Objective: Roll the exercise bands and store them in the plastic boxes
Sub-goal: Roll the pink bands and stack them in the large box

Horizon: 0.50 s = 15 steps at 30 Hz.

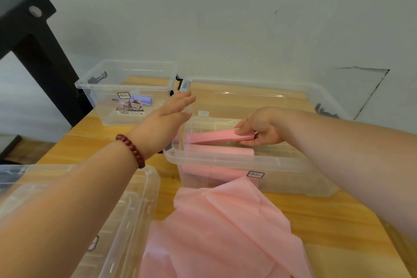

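Pink band (225, 232), unrolled, lies crumpled on the near bench (327, 221) beside a clear box (140, 198). Beyond, the right hand (259, 131) — grip clamped on a folded pink band (216, 136) — holds it tilted over the middle box (225, 161), above stored bands (221, 151). The left hand (171, 113) has its grip apart, fingers straight, by that box's far corner. Farthest, another box (101, 101) holds a lilac roll (143, 100).

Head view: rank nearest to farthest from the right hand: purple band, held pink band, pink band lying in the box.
1. held pink band: gripped by the right hand, over the near box.
2. pink band lying in that box: just below.
3. purple band: in the far-left box.
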### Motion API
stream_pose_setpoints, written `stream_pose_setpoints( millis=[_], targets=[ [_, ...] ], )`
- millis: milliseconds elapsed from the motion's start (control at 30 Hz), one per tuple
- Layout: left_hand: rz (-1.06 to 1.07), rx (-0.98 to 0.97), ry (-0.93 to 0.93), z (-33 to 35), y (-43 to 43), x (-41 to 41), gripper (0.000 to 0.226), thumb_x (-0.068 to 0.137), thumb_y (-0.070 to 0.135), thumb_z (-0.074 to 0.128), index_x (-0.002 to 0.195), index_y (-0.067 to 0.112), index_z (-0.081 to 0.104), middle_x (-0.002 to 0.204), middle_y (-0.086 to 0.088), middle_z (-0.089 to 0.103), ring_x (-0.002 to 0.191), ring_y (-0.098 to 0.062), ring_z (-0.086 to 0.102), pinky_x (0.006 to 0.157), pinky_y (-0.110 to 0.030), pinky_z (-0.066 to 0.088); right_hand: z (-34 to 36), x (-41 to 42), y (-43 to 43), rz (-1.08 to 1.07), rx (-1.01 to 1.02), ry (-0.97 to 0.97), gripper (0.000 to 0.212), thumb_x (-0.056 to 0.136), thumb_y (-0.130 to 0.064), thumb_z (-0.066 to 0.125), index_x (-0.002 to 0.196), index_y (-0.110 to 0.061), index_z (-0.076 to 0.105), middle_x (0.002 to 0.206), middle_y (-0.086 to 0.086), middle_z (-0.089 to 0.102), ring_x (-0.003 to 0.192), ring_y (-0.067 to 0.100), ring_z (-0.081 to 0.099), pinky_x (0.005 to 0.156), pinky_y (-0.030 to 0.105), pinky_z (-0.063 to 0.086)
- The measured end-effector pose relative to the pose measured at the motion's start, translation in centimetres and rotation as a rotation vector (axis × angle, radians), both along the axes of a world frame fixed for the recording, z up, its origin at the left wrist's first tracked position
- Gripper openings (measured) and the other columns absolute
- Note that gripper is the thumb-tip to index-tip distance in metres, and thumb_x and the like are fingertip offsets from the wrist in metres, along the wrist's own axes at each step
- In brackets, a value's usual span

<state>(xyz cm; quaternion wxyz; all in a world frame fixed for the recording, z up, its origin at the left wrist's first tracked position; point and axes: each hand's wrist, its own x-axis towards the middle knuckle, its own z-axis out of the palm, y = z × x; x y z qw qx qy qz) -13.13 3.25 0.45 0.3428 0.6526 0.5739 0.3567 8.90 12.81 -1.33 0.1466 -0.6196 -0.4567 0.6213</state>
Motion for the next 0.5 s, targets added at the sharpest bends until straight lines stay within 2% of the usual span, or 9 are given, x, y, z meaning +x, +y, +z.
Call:
stream_pose_setpoints(
  millis=[100, 233, 267, 333, 400, 500],
  targets=[
    [-0.001, -0.001, 0.015, 0.14, -0.11, 0.12, 0.046, 0.102, 0.018, 0.038, 0.145, 0.034, 0.038, 0.155, 0.024, 0.020, 0.142, 0.007, 0.011, 0.107, -0.016, 0.011, -0.10, -0.14, -0.28, 0.009, 0.011, -0.028, 0.017, 0.094, 0.005, 0.054, 0.082, -0.008, 0.058, 0.092, 0.009, 0.055, 0.086, 0.018, 0.057, 0.066, 0.025, 0.057],
    [-0.006, -0.010, 0.028, 0.23, -0.20, 0.17, 0.046, 0.102, 0.019, 0.037, 0.146, 0.034, 0.038, 0.156, 0.024, 0.019, 0.141, 0.007, 0.011, 0.104, -0.015, 0.013, -0.23, -0.28, -0.53, 0.034, 0.038, -0.089, 0.022, 0.095, 0.004, 0.053, 0.078, -0.010, 0.054, 0.087, 0.007, 0.053, 0.075, 0.015, 0.054, 0.085, 0.030, 0.052],
    [-0.007, -0.011, 0.031, 0.24, -0.20, 0.19, 0.046, 0.102, 0.019, 0.037, 0.146, 0.034, 0.038, 0.156, 0.024, 0.019, 0.141, 0.007, 0.011, 0.104, -0.015, 0.013, -0.18, -0.30, -0.56, 0.040, 0.044, -0.110, 0.022, 0.095, 0.003, 0.053, 0.077, -0.010, 0.055, 0.087, 0.006, 0.052, 0.075, 0.015, 0.053, 0.086, 0.029, 0.052],
    [-0.006, -0.015, 0.029, 0.32, -0.25, 0.24, 0.046, 0.103, 0.018, 0.037, 0.146, 0.034, 0.038, 0.156, 0.025, 0.018, 0.140, 0.008, 0.012, 0.101, -0.010, 0.015, -0.16, -0.36, -0.44, 0.063, 0.054, -0.158, 0.021, 0.095, -0.001, 0.056, 0.078, -0.013, 0.055, 0.088, 0.005, 0.051, 0.077, 0.015, 0.053, 0.074, 0.024, 0.054],
    [-0.008, -0.018, 0.034, 0.42, -0.29, 0.27, 0.046, 0.103, 0.019, 0.037, 0.146, 0.035, 0.037, 0.156, 0.025, 0.018, 0.135, 0.011, 0.012, 0.101, -0.010, 0.015, -0.29, -0.40, -0.29, 0.091, 0.075, -0.236, 0.020, 0.094, -0.005, 0.059, 0.077, -0.016, 0.056, 0.088, 0.004, 0.052, 0.080, 0.016, 0.052, 0.060, 0.020, 0.049],
    [-0.009, -0.022, 0.042, 0.55, -0.37, 0.35, 0.046, 0.103, 0.018, 0.037, 0.146, 0.033, 0.037, 0.156, 0.024, 0.018, 0.134, 0.013, 0.011, 0.106, -0.016, 0.012, -0.51, -0.44, -0.11, 0.122, 0.118, -0.328, 0.019, 0.092, -0.009, 0.064, 0.076, -0.019, 0.058, 0.084, 0.002, 0.053, 0.073, 0.015, 0.049, 0.058, 0.022, 0.042]
  ],
)
